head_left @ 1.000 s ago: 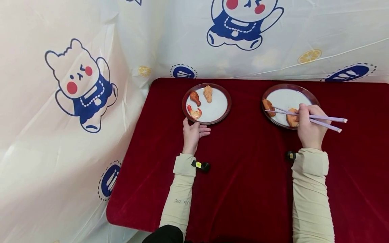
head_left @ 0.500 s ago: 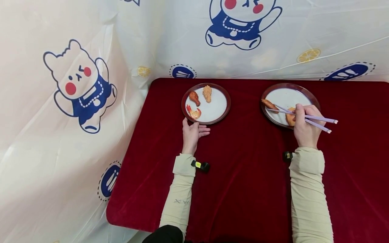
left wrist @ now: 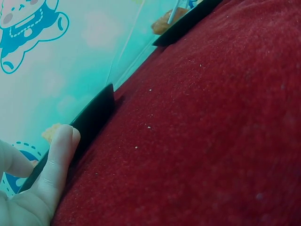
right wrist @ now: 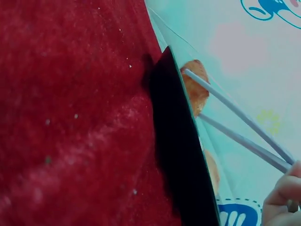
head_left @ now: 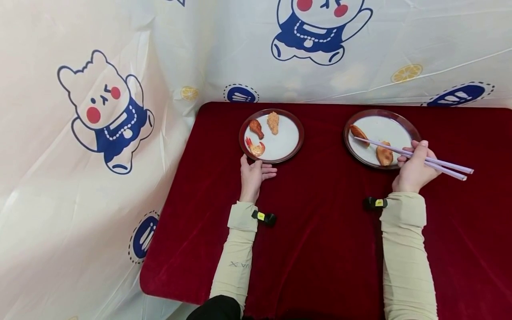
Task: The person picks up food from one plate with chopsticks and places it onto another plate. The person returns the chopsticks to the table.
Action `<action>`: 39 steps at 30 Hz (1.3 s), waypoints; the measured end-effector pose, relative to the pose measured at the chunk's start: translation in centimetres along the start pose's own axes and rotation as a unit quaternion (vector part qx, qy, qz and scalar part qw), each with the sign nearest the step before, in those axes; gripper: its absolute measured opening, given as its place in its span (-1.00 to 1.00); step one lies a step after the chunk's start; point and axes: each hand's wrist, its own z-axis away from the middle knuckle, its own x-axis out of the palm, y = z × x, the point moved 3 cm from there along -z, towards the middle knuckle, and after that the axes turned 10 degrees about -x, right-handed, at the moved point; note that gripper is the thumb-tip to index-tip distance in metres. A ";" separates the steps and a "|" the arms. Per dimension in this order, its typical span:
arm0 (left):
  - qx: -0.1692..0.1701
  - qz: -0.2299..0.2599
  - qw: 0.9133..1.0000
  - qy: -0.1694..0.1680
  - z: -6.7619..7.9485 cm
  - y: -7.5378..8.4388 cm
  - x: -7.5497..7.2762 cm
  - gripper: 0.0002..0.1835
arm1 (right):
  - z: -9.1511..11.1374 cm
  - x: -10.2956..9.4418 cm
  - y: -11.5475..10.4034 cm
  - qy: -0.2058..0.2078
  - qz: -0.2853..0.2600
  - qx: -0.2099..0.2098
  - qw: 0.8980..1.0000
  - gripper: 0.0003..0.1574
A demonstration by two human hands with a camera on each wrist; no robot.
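My right hand (head_left: 418, 171) grips a pair of lilac chopsticks (head_left: 450, 168) at the near right rim of the right plate (head_left: 394, 126). Their tips reach a browned, fried-looking food piece (head_left: 359, 134) at this plate's left side. In the right wrist view one chopstick (right wrist: 235, 110) crosses the piece (right wrist: 196, 89), while the other passes by its lower end. A second golden-brown piece (head_left: 384, 154) lies nearer the hand. At the left plate (head_left: 288, 149), my left hand (head_left: 251, 180) holds the near rim, thumb over it, fingers against the outside.
On the left plate lie a drumstick (head_left: 256, 128), a breaded chicken piece (head_left: 273, 123) and a shrimp (head_left: 255, 147). Both plates stand near the back of a table with a dark red cloth (head_left: 312, 231). A white printed curtain (head_left: 224, 49) hangs behind and at the left.
My right hand has rolled over and shifted right, uncovering the second food piece. The chopsticks have turned with it, and the piece at their tips has tilted. My left hand has stayed still.
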 end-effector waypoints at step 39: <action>0.002 -0.003 1.000 -0.001 0.2 0.0 -0.1 -0.17 | -0.9 1.8 2.4 0.053 -0.022 0.041 0.997 -0.76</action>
